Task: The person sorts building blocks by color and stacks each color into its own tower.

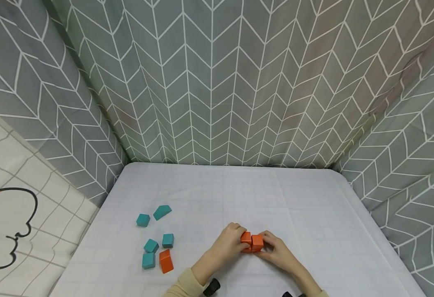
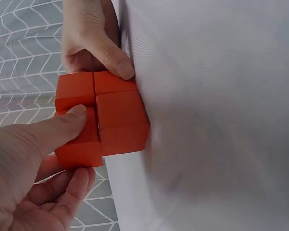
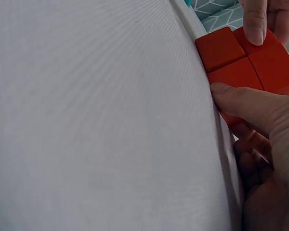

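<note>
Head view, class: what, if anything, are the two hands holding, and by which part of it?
A cluster of orange blocks: the left hand grips its left side, and the right hand grips its right side.

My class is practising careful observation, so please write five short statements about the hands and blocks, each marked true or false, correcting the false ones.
1. Five teal blocks lie on the table. True.
2. In the head view, the teal blocks are right of both hands. False: they are to the left.
3. The left hand and right hand both hold clustered orange blocks. True.
4. Every orange block is in the hands. False: a lone orange block lies near the teal ones.
5. Neither hand touches a teal block. True.
</note>
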The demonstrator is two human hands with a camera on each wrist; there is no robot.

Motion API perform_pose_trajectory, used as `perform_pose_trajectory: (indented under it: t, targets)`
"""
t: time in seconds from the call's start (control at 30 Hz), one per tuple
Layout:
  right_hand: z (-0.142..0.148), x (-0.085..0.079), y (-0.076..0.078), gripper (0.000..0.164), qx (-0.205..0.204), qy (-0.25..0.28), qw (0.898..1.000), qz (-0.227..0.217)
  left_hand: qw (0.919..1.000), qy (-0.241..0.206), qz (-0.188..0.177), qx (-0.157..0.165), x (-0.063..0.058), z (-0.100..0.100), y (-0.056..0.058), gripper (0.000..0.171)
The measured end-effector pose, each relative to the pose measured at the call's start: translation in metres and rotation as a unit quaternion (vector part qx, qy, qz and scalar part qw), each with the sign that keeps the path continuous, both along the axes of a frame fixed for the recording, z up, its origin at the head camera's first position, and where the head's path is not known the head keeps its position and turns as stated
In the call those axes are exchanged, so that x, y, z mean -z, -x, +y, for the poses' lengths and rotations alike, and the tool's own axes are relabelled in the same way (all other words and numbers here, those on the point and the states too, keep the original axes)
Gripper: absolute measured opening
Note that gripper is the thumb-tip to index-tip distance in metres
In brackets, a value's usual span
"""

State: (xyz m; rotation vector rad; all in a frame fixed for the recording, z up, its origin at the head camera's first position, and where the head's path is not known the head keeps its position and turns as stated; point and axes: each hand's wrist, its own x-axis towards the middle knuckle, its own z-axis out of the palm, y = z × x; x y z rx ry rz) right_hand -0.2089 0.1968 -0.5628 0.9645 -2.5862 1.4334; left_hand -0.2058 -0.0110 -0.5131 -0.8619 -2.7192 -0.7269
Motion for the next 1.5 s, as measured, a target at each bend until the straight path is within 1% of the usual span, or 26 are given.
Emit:
perform_pose_trajectory:
  t: [0.17, 0.43, 0.57, 0.67, 0.8, 1.03, 1.17, 1.27, 1.37, 1.5]
  targets:
    - [0.000, 0.001, -0.001, 0.030, 0.001, 0.003, 1.000, 0.000, 0.9997, -0.020, -0.013, 0.001, 0.002, 0.002, -0.001, 0.025]
    - [0.000, 0.003, -0.005, 0.027, 0.006, 0.004, 1.000, -0.020, 0.9998, -0.018, -0.011, -0.002, 0.005, 0.003, -0.005, 0.025]
    - [0.000, 0.003, -0.004, 0.028, 0.002, 0.010, 1.000, -0.008, 0.9997, -0.018, -0.015, -0.004, 0.005, 0.003, -0.005, 0.026]
    - [0.000, 0.003, -0.004, 0.028, -0.004, 0.018, 1.000, 0.012, 0.9997, -0.019, -0.013, -0.003, 0.005, 0.003, -0.005, 0.026]
    - [0.000, 0.002, -0.003, 0.030, -0.013, 0.026, 0.999, 0.029, 0.9998, -0.020, -0.003, 0.003, 0.004, 0.002, -0.005, 0.026]
    - [0.000, 0.002, -0.001, 0.031, -0.014, 0.019, 0.999, 0.027, 0.9999, -0.013, 0.000, 0.002, 0.003, 0.001, -0.003, 0.025]
    - [-0.001, -0.001, -0.001, 0.030, -0.012, 0.018, 0.999, 0.027, 0.9999, -0.008, 0.009, 0.002, 0.003, 0.001, -0.001, 0.026]
    - [-0.002, -0.003, -0.001, 0.029, -0.009, 0.017, 1.000, 0.019, 0.9998, 0.000, 0.019, 0.001, 0.003, 0.001, -0.001, 0.029]
    - [-0.002, -0.004, -0.001, 0.030, -0.007, 0.013, 1.000, 0.010, 0.9996, 0.008, 0.028, -0.002, 0.002, 0.001, -0.002, 0.036]
    - [-0.001, -0.003, -0.001, 0.030, -0.002, 0.004, 1.000, 0.000, 0.9992, 0.007, 0.039, -0.010, -0.006, -0.003, -0.005, 0.045]
